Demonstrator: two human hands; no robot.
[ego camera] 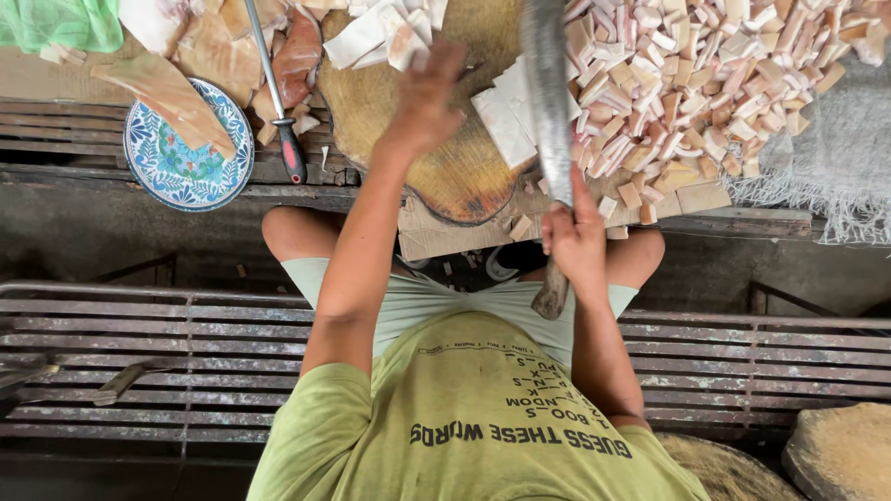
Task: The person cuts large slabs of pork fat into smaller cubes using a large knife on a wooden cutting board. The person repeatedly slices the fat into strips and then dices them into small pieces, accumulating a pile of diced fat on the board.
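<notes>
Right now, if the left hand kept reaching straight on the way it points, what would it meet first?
The left hand points up across the round wooden chopping block. First in line look to be the pale cut slabs at the block's far edge, though depth is unclear.

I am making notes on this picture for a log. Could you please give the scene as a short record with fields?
Left hand: left hand reaches over the round wooden chopping block, at the white strips
Right hand: right hand grips the wooden handle of a large cleaver, blade blurred
Cut pieces: pile of small pale cubes at the right
Other items: patterned plate holding a slab; second knife beside it
Seat: slatted metal bench
</notes>
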